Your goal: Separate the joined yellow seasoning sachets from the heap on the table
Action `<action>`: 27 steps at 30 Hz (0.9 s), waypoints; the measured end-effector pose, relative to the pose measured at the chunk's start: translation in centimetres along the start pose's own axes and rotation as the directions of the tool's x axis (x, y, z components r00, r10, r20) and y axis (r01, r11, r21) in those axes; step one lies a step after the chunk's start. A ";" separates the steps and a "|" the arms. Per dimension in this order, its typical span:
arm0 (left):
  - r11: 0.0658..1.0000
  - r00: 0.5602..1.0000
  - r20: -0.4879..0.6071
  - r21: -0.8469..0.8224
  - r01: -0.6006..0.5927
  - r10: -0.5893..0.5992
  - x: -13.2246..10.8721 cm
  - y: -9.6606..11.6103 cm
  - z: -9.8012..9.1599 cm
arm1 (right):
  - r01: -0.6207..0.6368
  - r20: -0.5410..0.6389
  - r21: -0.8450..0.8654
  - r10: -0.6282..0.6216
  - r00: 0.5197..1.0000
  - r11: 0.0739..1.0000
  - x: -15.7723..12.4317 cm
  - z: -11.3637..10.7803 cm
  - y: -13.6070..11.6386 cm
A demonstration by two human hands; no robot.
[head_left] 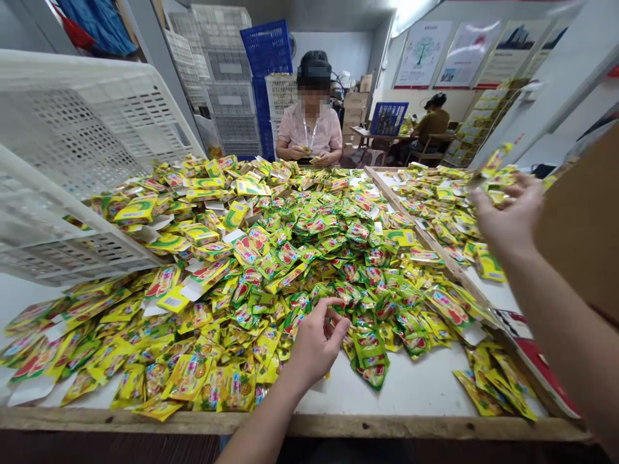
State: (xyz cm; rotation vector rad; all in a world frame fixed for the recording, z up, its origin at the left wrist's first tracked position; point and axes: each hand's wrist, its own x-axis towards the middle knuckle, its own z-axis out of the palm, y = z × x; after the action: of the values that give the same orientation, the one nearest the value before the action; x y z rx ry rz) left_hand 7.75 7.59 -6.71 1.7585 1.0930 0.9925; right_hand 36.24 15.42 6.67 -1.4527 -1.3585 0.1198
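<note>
A large heap of small yellow-green foil sachets (271,258) covers the white table (401,380). My left hand (316,341) hovers low over the heap's near side, fingers loosely curled, with no sachet clearly held. At the right, my right hand (507,212) is raised above a second, thinner spread of sachets (440,212), its fingers apart. One sachet (494,161) appears in the air just beyond those fingertips. A wooden rail (425,238) separates the two spreads.
White plastic crates (87,122) lie tilted at the left. Across the table, a co-worker (309,122) handles sachets. Stacked white and blue crates (227,84) stand behind. Another person (432,122) sits at a far table. A brown cardboard sheet (580,212) stands at the right.
</note>
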 end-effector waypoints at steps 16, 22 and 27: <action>0.929 0.988 0.000 0.342 -0.145 0.154 0.2 -1.0 0.7 | 0.403 0.619 0.015 -0.325 0.715 0.915 -7.2 19.4 -2.6; 0.811 0.986 -0.124 0.584 -0.020 0.114 -1.2 -1.1 -3.1 | 0.030 0.467 0.191 -0.118 0.876 0.981 -8.3 13.3 -1.3; 0.411 0.984 -0.167 0.894 0.176 -0.058 -0.8 -2.6 -6.6 | -0.765 0.622 0.451 0.452 0.639 0.460 -12.3 10.1 -0.3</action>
State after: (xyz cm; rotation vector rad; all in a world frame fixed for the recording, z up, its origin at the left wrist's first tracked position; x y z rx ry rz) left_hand 0.81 9.09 -6.95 2.4133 2.0706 0.3405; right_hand 24.94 12.16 -4.10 -1.2069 -0.8237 1.3870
